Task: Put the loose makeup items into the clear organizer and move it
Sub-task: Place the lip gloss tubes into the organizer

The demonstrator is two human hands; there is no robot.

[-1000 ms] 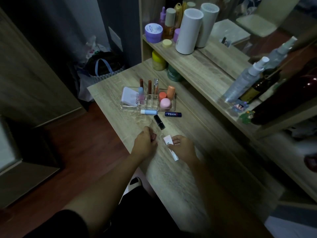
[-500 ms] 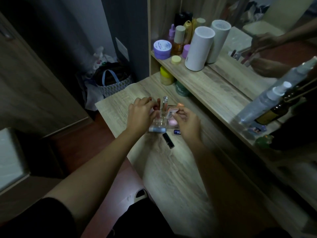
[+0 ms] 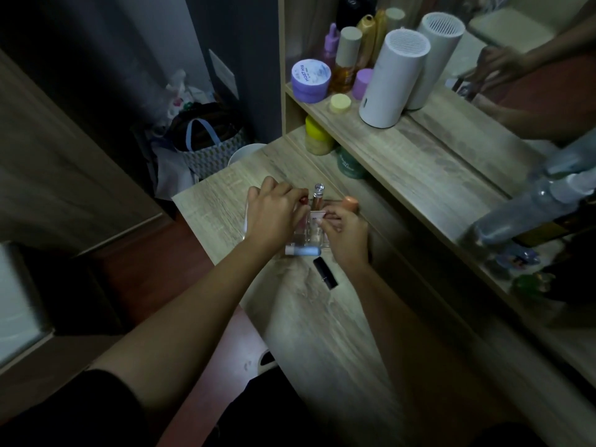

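A small white tube (image 3: pixel 317 215) is pinched in the right hand (image 3: pixel 346 233) over the clear organizer (image 3: pixel 311 235) on the wooden desk (image 3: pixel 322 317), while a dark-red item, too hidden to name, is held by the closed left hand (image 3: pixel 274 214). The organizer is judged rigid, light and slippery, best gripped by opposite walls; a pale blue tube (image 3: pixel 303 251) and black lipstick (image 3: pixel 325 272) are left loose beside it.

Upper shelf, top centre of frame: white cylindrical device (image 3: pixel 392 80), purple jar (image 3: pixel 310 80), amber bottle (image 3: pixel 344 61), small yellow cap (image 3: pixel 340 102). Below shelf: yellow container (image 3: pixel 316 137), green jar (image 3: pixel 349 163). Left of centre: patterned bag (image 3: pixel 211 146).
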